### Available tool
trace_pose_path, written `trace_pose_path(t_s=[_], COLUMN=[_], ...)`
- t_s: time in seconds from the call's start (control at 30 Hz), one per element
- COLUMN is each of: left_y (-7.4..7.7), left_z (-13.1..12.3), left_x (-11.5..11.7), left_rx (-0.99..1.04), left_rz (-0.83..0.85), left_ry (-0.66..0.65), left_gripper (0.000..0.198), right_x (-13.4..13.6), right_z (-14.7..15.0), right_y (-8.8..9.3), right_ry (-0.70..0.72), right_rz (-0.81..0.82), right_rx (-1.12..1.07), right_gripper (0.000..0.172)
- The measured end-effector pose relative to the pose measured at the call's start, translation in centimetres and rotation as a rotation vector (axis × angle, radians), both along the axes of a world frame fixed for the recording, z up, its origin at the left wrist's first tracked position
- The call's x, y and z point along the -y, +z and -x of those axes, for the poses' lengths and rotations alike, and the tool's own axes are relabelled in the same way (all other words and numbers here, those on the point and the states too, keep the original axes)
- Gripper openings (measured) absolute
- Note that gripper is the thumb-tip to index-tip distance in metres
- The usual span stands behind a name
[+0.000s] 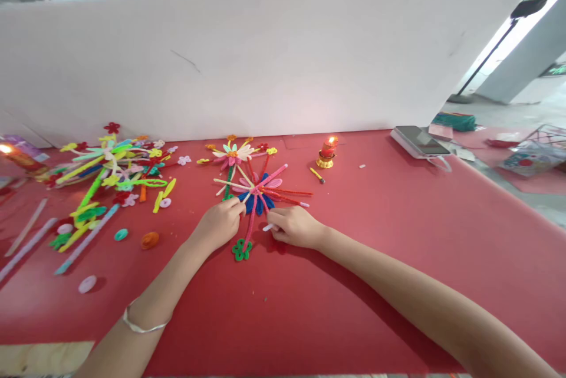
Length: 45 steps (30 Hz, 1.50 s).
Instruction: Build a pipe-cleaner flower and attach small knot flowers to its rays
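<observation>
A pipe-cleaner flower [257, 189] with dark blue and pink petals and many pink, red and cream stems radiating from its centre lies on the red table. One pink stem points toward me and ends in a green loop flower [242, 250]. My left hand [223, 224] is closed at its left edge, fingertips pinching a stem there. At the lower right, my right hand [294, 226] is closed on another stem of it; a small white tip [268, 227] pokes out beside the fingers. Something red shows dimly beneath that hand. The fingers hide the gripped ends.
Behind lies a second pipe-cleaner flower [232, 154]. A lit red candle [327, 150] in a gold holder stands behind right, near a yellow stub [317, 175]. A pile of pipe-cleaner pieces [108, 160] and another lit candle [20, 160] are left. A white device [420, 142] sits far right before a white panel [265, 59].
</observation>
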<state>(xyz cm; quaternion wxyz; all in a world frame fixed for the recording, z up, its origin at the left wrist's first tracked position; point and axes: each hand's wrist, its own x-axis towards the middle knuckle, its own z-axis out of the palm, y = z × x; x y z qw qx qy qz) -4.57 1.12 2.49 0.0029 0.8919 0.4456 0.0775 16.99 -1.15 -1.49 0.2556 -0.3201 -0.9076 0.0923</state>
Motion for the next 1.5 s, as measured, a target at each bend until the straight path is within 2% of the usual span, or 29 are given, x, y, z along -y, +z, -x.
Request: trace_pose_path(t_s=[0.1, 0.2, 0.4, 0.47, 0.6, 0.7, 0.87, 1.0, 1.27, 1.5], left_y=[-0.2, -0.3, -0.3, -0.2, 0.2, 0.1, -1.1, -1.7, -0.2, 0.5], left_z=[0.0, 0.1, 0.6, 0.6, 0.3, -0.1, -0.9, -1.1, -0.5, 0.2], left_x=[-0.1, 0.0, -0.1, -0.1, 0.4, 0.9, 1.2, 1.0, 0.6, 0.5], left_rx=[0.004, 0.039, 0.167, 0.196, 0.202, 0.116, -0.121, -0.252, -0.346, -0.35], left_rz=[-0.009, -0.021, 0.014, 0.071, 0.124, 0.105, 0.014, -0.013, 0.009, 0.031], left_ry=[-0.013, -0.025, -0.099, -0.112, -0.135, -0.144, -0.064, -0.044, 0.039, 0.057], left_gripper=[0.027, 0.028, 0.029, 0.03, 0.028, 0.025, 0.036, 0.042, 0.03, 0.028], right_x=[0.0, -0.1, -0.6, -1.0, -2.0, -2.5, -2.4, -2.1, -1.3, -0.3], right_z=[0.1, 0.1, -0.8, -1.6, -3.3, -4.0, -4.0, -3.6, -2.7, -1.7], right_y=[-0.2, -0.4, 0.5, 1.0, 1.4, 1.1, 0.7, 0.8, 1.3, 1.8], right_ry=[0.017, -0.001, -0.16, -0.261, -0.494, -0.545, -0.551, -0.515, -0.458, -0.306], right_rz=[0.017, 0.108, 0.305, 0.308, 0.193, 0.174, 0.195, 0.191, 0.249, 0.311], right_rx=[-0.018, -0.099, -0.261, -0.225, -0.059, 0.09, 0.219, 0.257, 0.266, 0.232], right_gripper=[0.012, 0.014, 0.014, 0.015, 0.015, 0.013, 0.008, 0.011, 0.014, 0.007])
